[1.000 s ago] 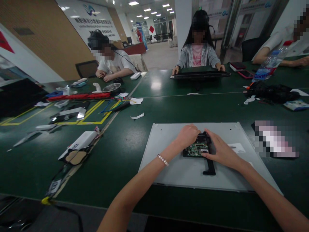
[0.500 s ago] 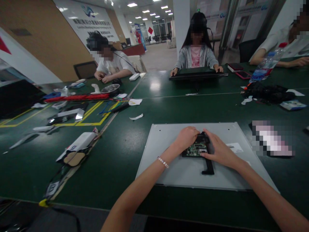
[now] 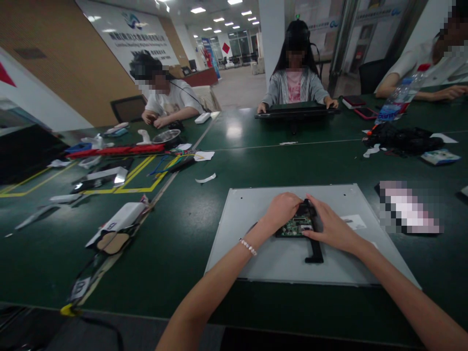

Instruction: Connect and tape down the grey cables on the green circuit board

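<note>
A green circuit board (image 3: 292,227) in a black plastic bracket (image 3: 315,251) rests on a large pale grey flat panel (image 3: 252,265). The bracket's lower arm extends toward me and ends in a hook. My left hand (image 3: 284,210) is closed at the upper left of the board, with its bent fingertips at the bracket's top; what lies under them is hidden. My right hand (image 3: 334,228) grips the bracket from the right, its thumb by the board's lower right corner and its fingers at the top end. A bead bracelet circles my left wrist.
A phone (image 3: 409,207) lies right of the panel, a black cable bundle (image 3: 402,141) and plastic bottles (image 3: 397,100) beyond. To the left are a white battery-like pack (image 3: 120,219) and scattered parts. Across the green table, a person holds a black screen (image 3: 298,111); others sit at either side.
Both hands keep nearly the same hold on the bracket and board. The whole view has shifted slightly.
</note>
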